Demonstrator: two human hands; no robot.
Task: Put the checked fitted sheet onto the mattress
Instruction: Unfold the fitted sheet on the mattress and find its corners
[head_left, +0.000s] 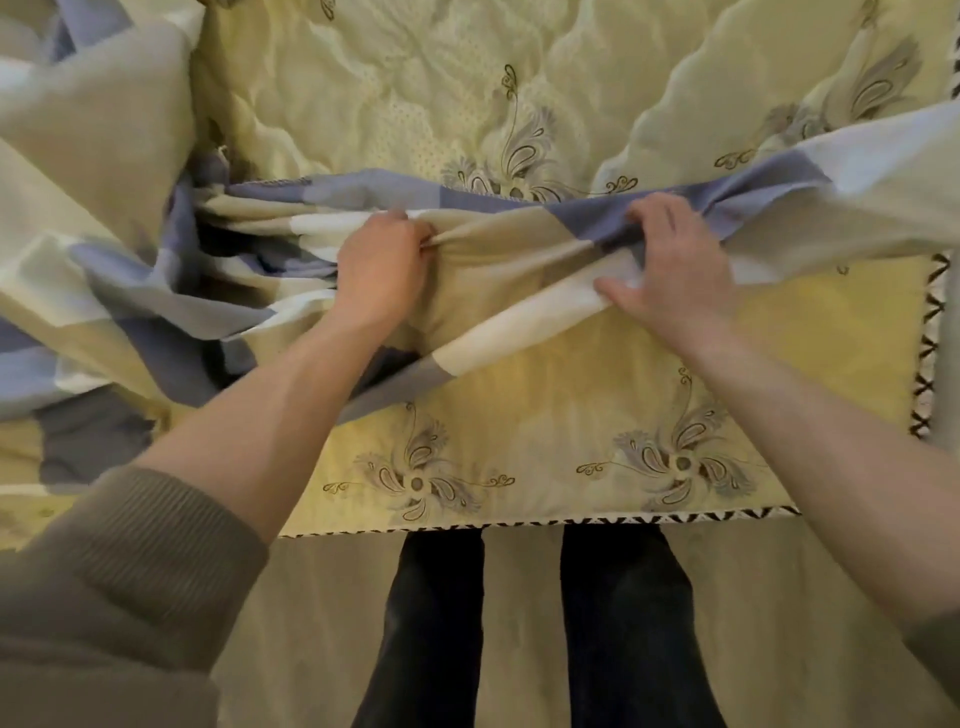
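The checked fitted sheet (493, 249), in squares of grey-blue, beige and white, lies bunched in a loose band across the mattress (519, 441) from one side to the other. On my left it heaps up in deep folds. On my right it stretches away off the edge of the view. Neither the strip of mattress nearest me nor the quilted part beyond the band is covered.

My left hand (379, 270) sits on the middle of the band, its fingers (410, 234) curled tight round a gathered fold of the beige cloth. My right hand (670, 265) is a little way to the right, gripping the cloth where a blue square meets a white one. The thumb is pressed onto the white, and the other fingers are bent over the blue. The cloth between my two hands is pulled into taut creases.

The mattress is pale yellow with a printed paisley flower pattern, and a black-and-white zigzag trim (519, 521) runs along its near and right edges. My left sleeve (130, 571) is brownish ribbed knit, pushed up the forearm. Below the near edge of the mattress I see my legs (436, 623) in dark trousers, standing on a beige floor (311, 623).
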